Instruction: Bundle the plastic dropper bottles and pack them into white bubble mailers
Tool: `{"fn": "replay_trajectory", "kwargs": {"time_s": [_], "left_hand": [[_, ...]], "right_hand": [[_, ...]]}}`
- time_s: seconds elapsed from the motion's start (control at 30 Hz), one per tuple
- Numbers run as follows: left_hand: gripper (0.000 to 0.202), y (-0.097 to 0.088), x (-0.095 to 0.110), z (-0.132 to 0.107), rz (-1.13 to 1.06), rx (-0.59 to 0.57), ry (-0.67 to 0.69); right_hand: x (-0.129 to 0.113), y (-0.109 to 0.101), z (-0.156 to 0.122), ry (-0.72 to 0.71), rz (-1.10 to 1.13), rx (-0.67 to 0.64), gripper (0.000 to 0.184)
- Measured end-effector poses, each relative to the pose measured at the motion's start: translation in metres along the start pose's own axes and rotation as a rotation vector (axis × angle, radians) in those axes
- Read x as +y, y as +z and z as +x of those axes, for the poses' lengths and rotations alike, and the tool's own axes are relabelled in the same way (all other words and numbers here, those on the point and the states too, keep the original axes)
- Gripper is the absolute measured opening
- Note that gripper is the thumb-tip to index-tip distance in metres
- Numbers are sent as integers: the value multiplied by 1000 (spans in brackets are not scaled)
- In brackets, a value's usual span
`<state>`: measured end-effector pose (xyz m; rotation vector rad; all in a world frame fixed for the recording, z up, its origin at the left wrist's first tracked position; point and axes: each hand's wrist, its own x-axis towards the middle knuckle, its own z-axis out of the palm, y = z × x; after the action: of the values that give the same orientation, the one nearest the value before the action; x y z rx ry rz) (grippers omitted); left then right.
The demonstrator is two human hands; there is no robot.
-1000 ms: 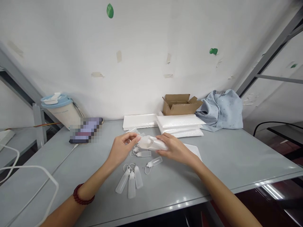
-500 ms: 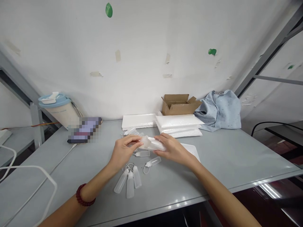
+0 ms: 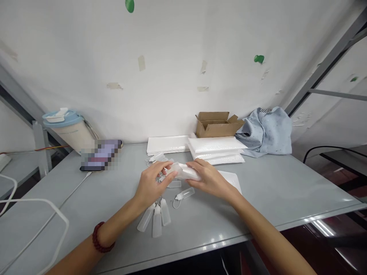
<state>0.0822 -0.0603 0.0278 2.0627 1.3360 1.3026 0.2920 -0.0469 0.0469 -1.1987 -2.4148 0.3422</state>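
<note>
A whitish, see-through plastic bag (image 3: pixel 187 172) lies lengthwise between my hands, above the desk; its contents cannot be made out. My right hand (image 3: pixel 209 178) is wrapped round its right part. With thumb and fingers, my left hand (image 3: pixel 151 183) grips the crumpled left end. Just below are small clear squeeze bottles with looped cap strings: a single bottle (image 3: pixel 185 193) lies apart, and a cluster of bottles (image 3: pixel 157 221) fans out nearer the front edge. More bottles (image 3: pixel 157 157) lie behind my left hand, partly hidden. A white padded envelope (image 3: pixel 231 179) shows beneath my right wrist.
Stacked white padded mailers (image 3: pixel 216 145) and flat white sheets (image 3: pixel 168 144) lie along the wall. Behind them stands an open cardboard box (image 3: pixel 218 128) beside a blue cloth (image 3: pixel 269 131). To the left are a lidded cup (image 3: pixel 71 131), a phone (image 3: pixel 104 152) and a white cable (image 3: pixel 61 202).
My left hand's fingers have spread a little and shifted slightly right along the bag's end. The right hand keeps its hold. The view has tipped down slightly.
</note>
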Motion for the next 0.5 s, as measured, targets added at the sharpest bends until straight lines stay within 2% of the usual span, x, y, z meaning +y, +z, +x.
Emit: {"fn": "replay_trajectory", "kwargs": {"time_s": [0.2, 0.33, 0.5], "left_hand": [[18, -2, 6, 0, -48, 9, -131], [19, -11, 6, 5, -188, 28, -273], [25, -12, 3, 10, -305, -70, -393]], "right_hand": [[-4, 5, -1, -86, -88, 51, 35], [-2, 4, -1, -81, -73, 88, 37], [2, 2, 0, -38, -36, 116, 37]]}}
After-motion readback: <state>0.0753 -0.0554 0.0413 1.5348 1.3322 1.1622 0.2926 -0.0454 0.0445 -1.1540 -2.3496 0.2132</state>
